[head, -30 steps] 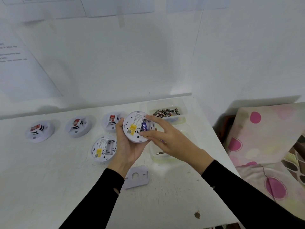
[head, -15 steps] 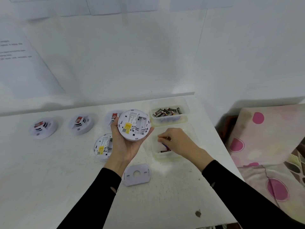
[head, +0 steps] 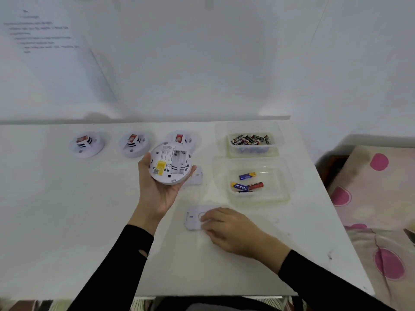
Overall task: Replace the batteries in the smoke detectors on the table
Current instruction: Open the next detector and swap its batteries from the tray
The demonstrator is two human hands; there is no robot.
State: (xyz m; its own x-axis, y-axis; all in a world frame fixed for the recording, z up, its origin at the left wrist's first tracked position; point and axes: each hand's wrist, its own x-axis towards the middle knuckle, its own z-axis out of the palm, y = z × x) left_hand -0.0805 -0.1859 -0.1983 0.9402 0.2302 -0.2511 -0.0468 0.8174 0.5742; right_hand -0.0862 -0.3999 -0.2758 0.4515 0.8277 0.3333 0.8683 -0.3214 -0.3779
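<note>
At centre frame, the left hand (head: pixel 157 194) cups an upturned smoke detector (head: pixel 170 162) in curled fingers, its battery bay empty. Lower centre, the right hand (head: pixel 229 230) pinches the right edge of a cover plate (head: pixel 192 219) lying on the table (head: pixel 67 209). At right, loose batteries (head: pixel 247 181) lie in a clear tray (head: pixel 285 176).

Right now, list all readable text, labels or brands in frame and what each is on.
"PKCELL": blue-and-yellow battery in the near tub; second letter unclear.
Sheet on the wall: lines blurred, unreadable.
Detector in the left hand: print and yellow sticker too small.
Batteries in the far tub: labels too small.
Red tags on back-row detectors: unreadable.
</note>
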